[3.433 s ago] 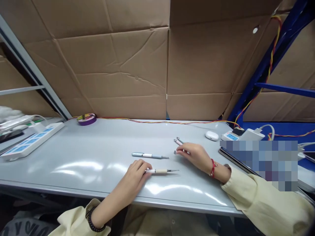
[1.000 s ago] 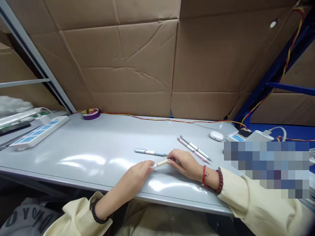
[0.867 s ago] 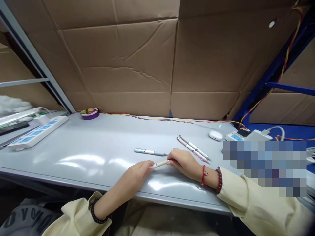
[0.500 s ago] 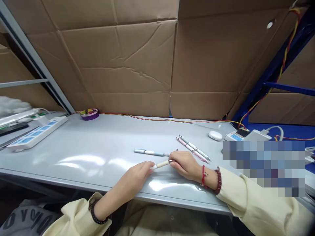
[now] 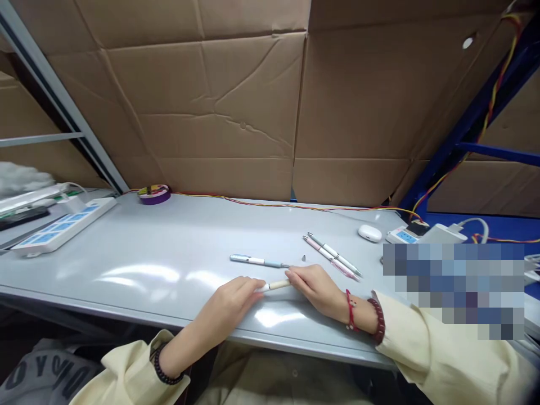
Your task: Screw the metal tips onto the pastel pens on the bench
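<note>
Between my two hands lies a white and cream pen (image 5: 278, 285), held roughly level just above the table. Fingers of my left hand (image 5: 236, 301) pinch its white end. At the other end my right hand (image 5: 314, 286) closes its fingertips round the tip, which they hide. Just beyond, a light blue and white pen (image 5: 257, 261) lies on the table with its thin refill end bare, pointing toward my right hand. A small grey cone-shaped piece (image 5: 304, 258) stands behind that hand. Farther right, a pink and white pen (image 5: 327, 254) and a grey-green and white pen (image 5: 340, 257) lie side by side.
A white earbud case (image 5: 370, 233) sits at the right, near a power strip (image 5: 403, 235) with a charger. Another power strip (image 5: 63, 228) lies at the left. A purple tape roll (image 5: 154, 194) and a twisted wire (image 5: 253, 203) lie along the cardboard wall (image 5: 211, 112).
My right hand has shifted slightly left and down along the cream pen, covering more of its tip. The small grey piece behind that hand now shows fully.
</note>
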Available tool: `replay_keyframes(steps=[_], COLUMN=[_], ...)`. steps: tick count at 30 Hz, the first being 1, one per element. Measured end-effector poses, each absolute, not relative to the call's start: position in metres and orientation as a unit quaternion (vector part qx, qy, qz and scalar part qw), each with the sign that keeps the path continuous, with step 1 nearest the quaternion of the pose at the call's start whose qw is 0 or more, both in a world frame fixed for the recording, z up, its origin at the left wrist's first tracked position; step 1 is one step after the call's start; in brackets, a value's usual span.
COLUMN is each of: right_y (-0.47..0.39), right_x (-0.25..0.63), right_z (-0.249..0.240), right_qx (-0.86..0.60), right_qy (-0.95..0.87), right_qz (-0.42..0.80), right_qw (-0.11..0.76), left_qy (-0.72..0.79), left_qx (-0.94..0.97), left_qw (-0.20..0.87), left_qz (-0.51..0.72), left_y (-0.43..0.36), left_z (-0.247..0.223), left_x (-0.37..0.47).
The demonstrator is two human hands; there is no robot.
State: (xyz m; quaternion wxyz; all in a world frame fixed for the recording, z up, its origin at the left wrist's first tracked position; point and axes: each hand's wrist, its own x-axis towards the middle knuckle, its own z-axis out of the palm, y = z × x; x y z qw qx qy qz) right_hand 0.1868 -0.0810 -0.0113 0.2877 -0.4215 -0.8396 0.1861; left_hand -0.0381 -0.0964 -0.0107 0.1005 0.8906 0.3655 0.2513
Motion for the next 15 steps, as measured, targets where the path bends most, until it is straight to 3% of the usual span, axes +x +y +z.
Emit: replay_keyframes(steps=[5, 15], right_y=[-0.082, -0.083], right_x=[0.185, 0.187], right_z=[-0.008, -0.002], right_qx=[-0.422, -0.386], right_qy=[-0.782, -0.791], right_qz=[0.317, 0.347], right_qw=[0.331, 0.323], left_qy=[0.351, 0.346], left_qx=[0.893, 0.888], left_qw=[0.065, 0.066], left_qz=[0.275, 0.296], left_y=[-0.098, -0.099], left_z=[-0.015, -0.015], left_x=[-0.040, -0.041])
